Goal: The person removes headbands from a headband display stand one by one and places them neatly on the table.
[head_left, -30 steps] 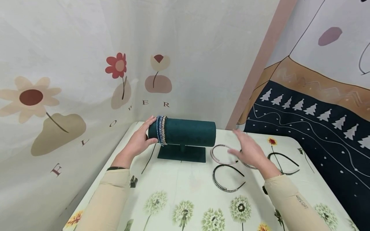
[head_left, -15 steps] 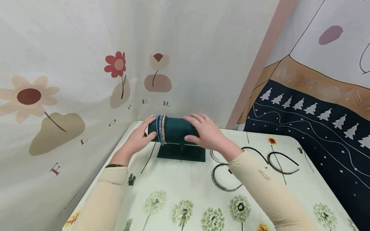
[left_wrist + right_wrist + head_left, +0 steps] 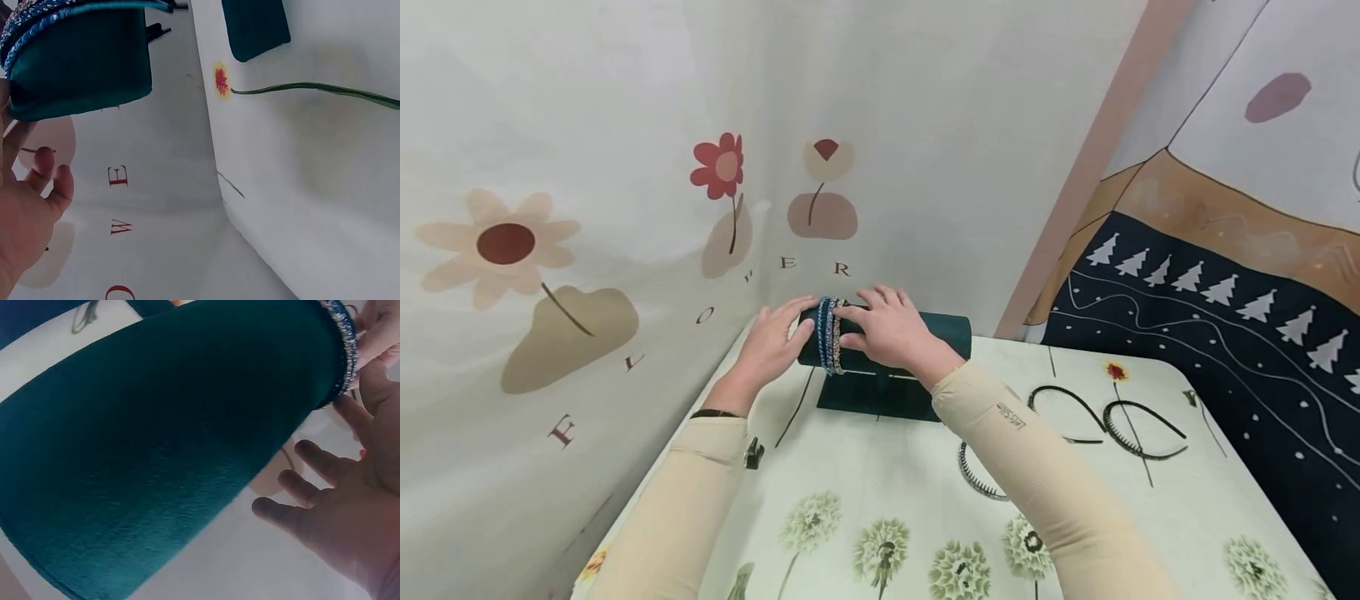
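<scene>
A dark green padded cylinder [image 3: 951, 333] [image 3: 81, 69] [image 3: 156, 444] lies sideways on its stand [image 3: 872, 396]. Blue, silver and gold toothless-looking bands [image 3: 830, 337] [image 3: 47, 22] [image 3: 350, 344] sit side by side around its left end. The left hand [image 3: 771, 346] [image 3: 28, 219] touches that end, forefinger on top and thumb in front, other fingers loosely bent. Just right of the bands, the right hand [image 3: 891, 329] [image 3: 350, 500] reaches over the cylinder, forefinger and thumb against the gold band, its other fingers spread.
Black toothed headbands [image 3: 1051, 388] [image 3: 1108, 417] lie on the table at the right; another headband [image 3: 973, 479] is partly behind the right forearm. The flower-print cloth [image 3: 850, 467] covers the table, and a printed curtain [image 3: 925, 167] hangs close behind the cylinder.
The right hand has moved left from above the loose headbands, over the cylinder, to the bands. The left hand stays at the cylinder's left end. The camera view has shifted slightly.
</scene>
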### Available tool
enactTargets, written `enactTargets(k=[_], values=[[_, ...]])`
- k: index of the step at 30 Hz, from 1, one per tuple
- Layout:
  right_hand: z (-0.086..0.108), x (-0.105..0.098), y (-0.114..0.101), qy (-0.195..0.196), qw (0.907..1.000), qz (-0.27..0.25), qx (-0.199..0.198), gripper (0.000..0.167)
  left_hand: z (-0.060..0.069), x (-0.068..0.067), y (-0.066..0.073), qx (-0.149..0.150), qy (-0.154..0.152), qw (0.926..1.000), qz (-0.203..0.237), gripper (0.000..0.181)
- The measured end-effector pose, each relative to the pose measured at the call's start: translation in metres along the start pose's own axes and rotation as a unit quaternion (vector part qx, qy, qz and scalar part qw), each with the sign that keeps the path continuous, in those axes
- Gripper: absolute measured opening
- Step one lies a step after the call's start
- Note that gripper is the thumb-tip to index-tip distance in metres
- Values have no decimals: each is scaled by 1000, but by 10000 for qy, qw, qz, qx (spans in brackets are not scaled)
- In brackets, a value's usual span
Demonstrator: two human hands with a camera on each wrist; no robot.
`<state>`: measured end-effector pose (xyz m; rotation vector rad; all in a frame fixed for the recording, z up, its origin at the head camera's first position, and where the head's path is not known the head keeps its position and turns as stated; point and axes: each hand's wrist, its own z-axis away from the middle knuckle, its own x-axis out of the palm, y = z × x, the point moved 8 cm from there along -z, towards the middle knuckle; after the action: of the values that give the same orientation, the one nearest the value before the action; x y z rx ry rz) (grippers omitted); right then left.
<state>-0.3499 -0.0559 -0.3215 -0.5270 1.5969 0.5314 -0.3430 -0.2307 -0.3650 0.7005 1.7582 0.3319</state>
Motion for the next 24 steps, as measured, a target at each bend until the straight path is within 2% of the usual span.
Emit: enactTargets(k=[5,11,18,24], values=[[-1,-4,9,137,9995,242,155,55,-5,0,3,-47,90,9999,-13,49],[0,-10,22,330,9979,436,335,52,-9,4,3,-229,164,9980,561,48],[8,-7,41,343,9985,279,336,52,-11,9,-3,-252,327,9956,842,46],[20,-3,59,320,9991,82,255,51,-9,8,-6,-207,348,9956,845,46]])
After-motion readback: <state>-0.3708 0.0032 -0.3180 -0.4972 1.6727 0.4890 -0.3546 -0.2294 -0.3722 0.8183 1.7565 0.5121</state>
